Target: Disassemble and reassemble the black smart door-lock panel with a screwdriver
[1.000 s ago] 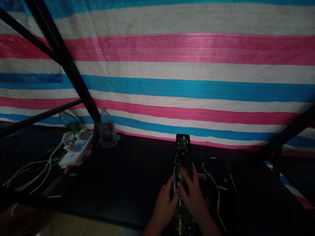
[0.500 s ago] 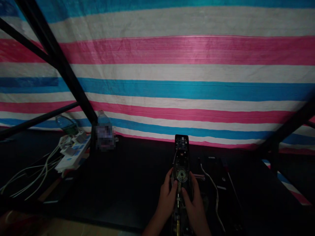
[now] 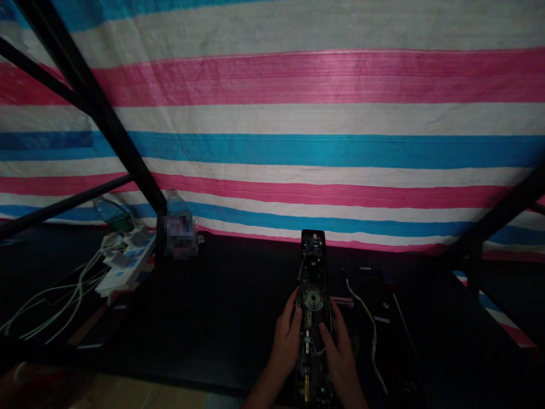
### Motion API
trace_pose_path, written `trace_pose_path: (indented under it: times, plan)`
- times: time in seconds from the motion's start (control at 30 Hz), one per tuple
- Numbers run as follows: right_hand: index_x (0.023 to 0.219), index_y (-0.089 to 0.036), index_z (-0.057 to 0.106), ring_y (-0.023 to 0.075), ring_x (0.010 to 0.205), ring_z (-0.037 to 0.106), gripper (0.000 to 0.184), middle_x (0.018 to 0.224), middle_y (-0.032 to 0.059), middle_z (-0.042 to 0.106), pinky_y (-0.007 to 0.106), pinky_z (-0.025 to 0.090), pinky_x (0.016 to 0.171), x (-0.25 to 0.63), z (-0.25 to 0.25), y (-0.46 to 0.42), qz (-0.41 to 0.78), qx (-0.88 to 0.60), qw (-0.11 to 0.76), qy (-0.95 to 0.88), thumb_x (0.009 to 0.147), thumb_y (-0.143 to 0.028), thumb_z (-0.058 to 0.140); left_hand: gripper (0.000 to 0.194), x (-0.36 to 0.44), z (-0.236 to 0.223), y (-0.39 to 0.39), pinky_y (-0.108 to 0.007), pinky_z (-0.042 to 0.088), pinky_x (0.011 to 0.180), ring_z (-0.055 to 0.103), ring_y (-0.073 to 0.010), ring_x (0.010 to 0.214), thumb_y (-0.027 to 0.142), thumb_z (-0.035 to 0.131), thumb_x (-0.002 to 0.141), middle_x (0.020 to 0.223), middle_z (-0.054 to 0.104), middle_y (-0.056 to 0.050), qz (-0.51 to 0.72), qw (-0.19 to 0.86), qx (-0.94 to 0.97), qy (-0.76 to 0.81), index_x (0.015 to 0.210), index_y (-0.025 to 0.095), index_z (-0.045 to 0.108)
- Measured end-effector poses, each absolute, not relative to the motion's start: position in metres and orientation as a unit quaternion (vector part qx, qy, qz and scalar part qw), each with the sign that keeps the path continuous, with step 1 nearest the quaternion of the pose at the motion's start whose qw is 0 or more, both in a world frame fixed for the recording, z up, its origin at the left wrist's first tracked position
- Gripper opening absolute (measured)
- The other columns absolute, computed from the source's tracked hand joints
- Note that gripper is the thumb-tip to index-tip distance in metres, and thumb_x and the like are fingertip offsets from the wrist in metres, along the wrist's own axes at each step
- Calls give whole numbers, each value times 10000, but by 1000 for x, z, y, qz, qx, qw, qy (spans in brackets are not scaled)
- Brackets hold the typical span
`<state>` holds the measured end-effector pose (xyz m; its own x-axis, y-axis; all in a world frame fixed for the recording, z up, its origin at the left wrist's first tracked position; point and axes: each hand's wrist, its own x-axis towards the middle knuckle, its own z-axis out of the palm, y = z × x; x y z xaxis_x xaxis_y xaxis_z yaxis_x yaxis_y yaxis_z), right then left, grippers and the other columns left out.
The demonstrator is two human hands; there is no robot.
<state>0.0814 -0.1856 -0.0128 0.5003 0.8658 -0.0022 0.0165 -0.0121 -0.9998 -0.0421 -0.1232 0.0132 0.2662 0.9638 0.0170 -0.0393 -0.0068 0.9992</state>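
Both my hands hold a long black door lock panel [image 3: 314, 271], its inside facing up. A small circuit board [image 3: 313, 243] fills its far end. A round metal part [image 3: 314, 297] sits near the middle, with a brass-coloured rod [image 3: 306, 387] closer to me. My left hand [image 3: 286, 341] grips the left edge, thumb on top. On the right edge is my right hand [image 3: 340, 355], its thumb resting over the inside beside a thin pale wire [image 3: 318, 350]. The dim light hides finer details.
Right of the panel lie a white cable [image 3: 370, 321], a screwdriver [image 3: 398, 309] and small flat pieces. To the left are a power strip [image 3: 130, 267] with tangled cords, a dark phone-like slab [image 3: 106, 321] and a bottle [image 3: 174, 201]. Black frame bars [image 3: 106, 119] slant at both sides.
My thumbs have moved apart, from the middle of the panel toward its edges, leaving more of the inside and the thin wire visible. The view has shifted slightly.
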Motion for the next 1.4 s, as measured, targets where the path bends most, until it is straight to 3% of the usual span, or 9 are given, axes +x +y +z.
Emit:
trace_pose_path:
  times: [0.27,0.5,1.07,1.4]
  plan:
    - [1441,-263,469,265,1357,493,573,1480,82,521,471,362,1152,78,-9,-185,352,-606,623,-347,909,-435,591,602,-44,15,-121,-428,353,1174,475,-277,1388,442,580,890,1484,540,-105,438,563,562,419,1432,188,513]
    - [1474,-277,407,250,1203,624,622,1336,84,633,414,493,1029,76,-2,-186,377,-582,637,-336,900,-421,601,628,-43,8,-118,-443,378,1157,502,-291,1364,328,637,844,1470,553,-117,447,534,590,409,1438,183,495]
    - [1417,-264,497,270,1257,583,541,1383,96,602,442,466,1063,79,-6,-189,369,-558,658,-346,903,-392,604,563,-44,13,-120,-422,466,1074,588,-301,1270,423,608,880,1381,633,-118,456,577,540,409,1390,190,551]
    - [1375,-282,573,291,1308,540,532,1413,82,590,459,439,1089,84,-9,-192,374,-555,666,-329,877,-459,641,585,-46,18,-123,-415,513,1004,649,-293,1166,479,603,894,1322,673,-120,459,619,498,398,1401,191,549]
